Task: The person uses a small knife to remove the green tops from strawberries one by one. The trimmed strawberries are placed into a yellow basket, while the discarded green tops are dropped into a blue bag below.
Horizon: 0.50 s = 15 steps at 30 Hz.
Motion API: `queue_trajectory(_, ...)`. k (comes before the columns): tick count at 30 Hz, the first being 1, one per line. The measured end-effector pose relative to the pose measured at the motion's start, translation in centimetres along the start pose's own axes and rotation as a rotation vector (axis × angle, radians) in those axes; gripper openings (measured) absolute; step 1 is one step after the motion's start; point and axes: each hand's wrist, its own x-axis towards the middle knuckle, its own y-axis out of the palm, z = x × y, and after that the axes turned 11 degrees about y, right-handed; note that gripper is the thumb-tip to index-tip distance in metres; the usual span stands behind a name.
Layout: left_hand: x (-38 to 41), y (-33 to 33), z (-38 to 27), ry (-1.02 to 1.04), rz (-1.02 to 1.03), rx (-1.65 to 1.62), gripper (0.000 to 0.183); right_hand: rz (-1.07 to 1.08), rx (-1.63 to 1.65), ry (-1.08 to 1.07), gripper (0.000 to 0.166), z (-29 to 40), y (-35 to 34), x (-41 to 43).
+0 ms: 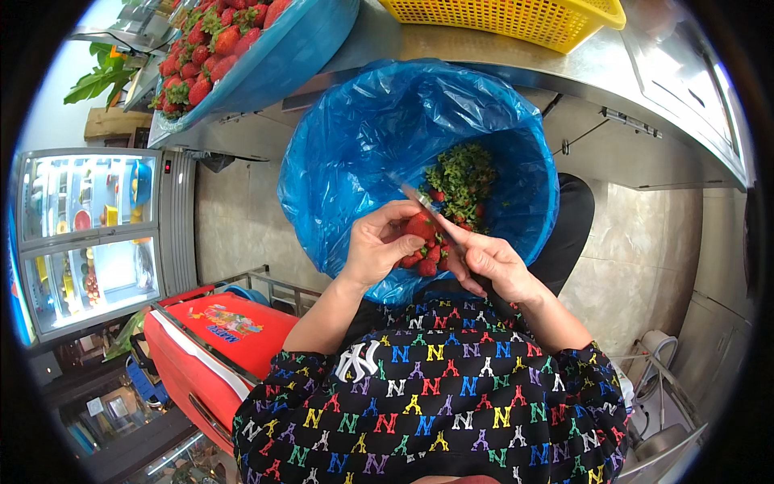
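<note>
Between the thumb and fingers of my left hand (384,242) is a red strawberry (421,225). My right hand (499,266) grips a knife (423,199), its blade lying against the strawberry's right side. Both hands are over a bin lined with a blue plastic bag (357,157). Down in the bag lies a heap of green strawberry tops (464,175) with some red bits among it. Several more strawberries (428,260) show just below my hands; what they rest on is hidden.
A blue basin (284,60) heaped with strawberries (211,51) stands on the steel counter (375,45) at upper left. A yellow perforated basket (508,21) is beside it to the right. A red cooler box (230,339) is at my left, and a lit display fridge (91,230) stands beyond.
</note>
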Motion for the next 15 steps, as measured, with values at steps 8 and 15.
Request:
queue_trajectory(8,-0.2,0.4,0.5,0.152,0.005,0.214,0.034,-0.021,-0.097,-0.031,0.062,0.0,0.4,0.0)
queue_trajectory(15,-0.2,0.2,0.1,0.158,0.015,0.067,0.036,-0.013,-0.110,0.003,0.058,-0.1,0.3,-0.1)
